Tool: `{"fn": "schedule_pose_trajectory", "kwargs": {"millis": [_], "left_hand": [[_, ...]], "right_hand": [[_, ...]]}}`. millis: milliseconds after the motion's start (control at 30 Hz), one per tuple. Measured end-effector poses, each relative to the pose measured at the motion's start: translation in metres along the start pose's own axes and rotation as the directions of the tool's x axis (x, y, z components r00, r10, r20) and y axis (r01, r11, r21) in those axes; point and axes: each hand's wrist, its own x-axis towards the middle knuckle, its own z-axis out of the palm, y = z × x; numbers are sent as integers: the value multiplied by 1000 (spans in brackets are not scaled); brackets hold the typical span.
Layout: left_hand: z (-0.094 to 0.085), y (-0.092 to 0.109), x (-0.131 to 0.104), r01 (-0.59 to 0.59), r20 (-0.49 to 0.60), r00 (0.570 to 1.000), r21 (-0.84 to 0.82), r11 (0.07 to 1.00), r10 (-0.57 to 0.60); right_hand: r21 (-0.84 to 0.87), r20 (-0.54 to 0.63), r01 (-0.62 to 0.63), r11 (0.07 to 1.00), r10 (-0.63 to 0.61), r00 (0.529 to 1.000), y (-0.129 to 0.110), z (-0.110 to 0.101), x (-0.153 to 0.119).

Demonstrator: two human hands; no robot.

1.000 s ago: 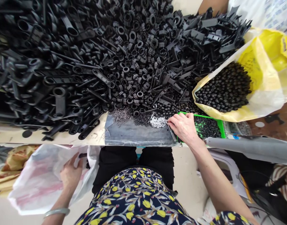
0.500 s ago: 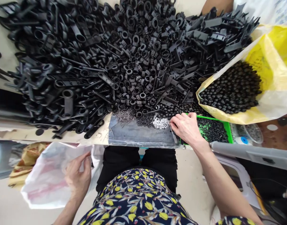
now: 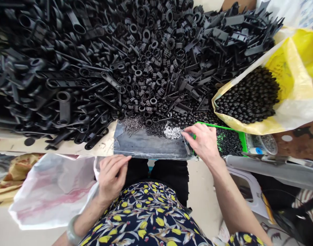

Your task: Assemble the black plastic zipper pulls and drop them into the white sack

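Observation:
My right hand (image 3: 203, 141) is at the right edge of a pile of small silvery metal pins (image 3: 172, 132). Its thumb and forefinger pinch together there, and whatever lies between the tips is too small to make out. Just below those fingertips, a thin metal rod-like tool (image 3: 186, 145) lies on the dark mat (image 3: 148, 147). My left hand (image 3: 112, 176) is at the front edge of the mat, palm down. Its fingers stretch to the right, loosely bent, with no object visible in them. Next to the pins are small black pieces (image 3: 155, 130) and greyish metal bits (image 3: 132, 125).
Heaps of black plastic handles (image 3: 65, 107), rings (image 3: 153, 101) and flat levers (image 3: 220, 34) cover the table's back. At right are a yellow-white bag (image 3: 294, 112) of black pieces, a green tray (image 3: 244, 141) and a clear tub (image 3: 270, 145). A white bag (image 3: 54, 194) hangs at left.
My left hand has moved right, from over the white bag to the mat's front edge. My right hand stays by the metal pins. The view has shifted slightly.

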Motion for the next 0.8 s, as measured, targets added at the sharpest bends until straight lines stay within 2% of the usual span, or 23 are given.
{"fn": "schedule_pose_trajectory", "kwargs": {"millis": [167, 333, 500, 633, 800], "left_hand": [[32, 33, 39, -147, 81, 984, -124, 981, 158], [75, 59, 78, -257, 139, 952, -116, 959, 272], [114, 73, 100, -332, 206, 920, -40, 942, 333], [130, 77, 109, -348, 235, 911, -3, 937, 339], [133, 79, 115, -315, 301, 907, 27, 949, 293]], "right_hand": [[-175, 121, -9, 985, 30, 992, -2, 7, -15], [-228, 91, -59, 972, 82, 992, -8, 6, -14], [-280, 73, -41, 959, 64, 995, -11, 7, -15], [-185, 63, -72, 980, 85, 994, -12, 4, -18], [-63, 63, -99, 993, 103, 993, -9, -3, -20]]}}
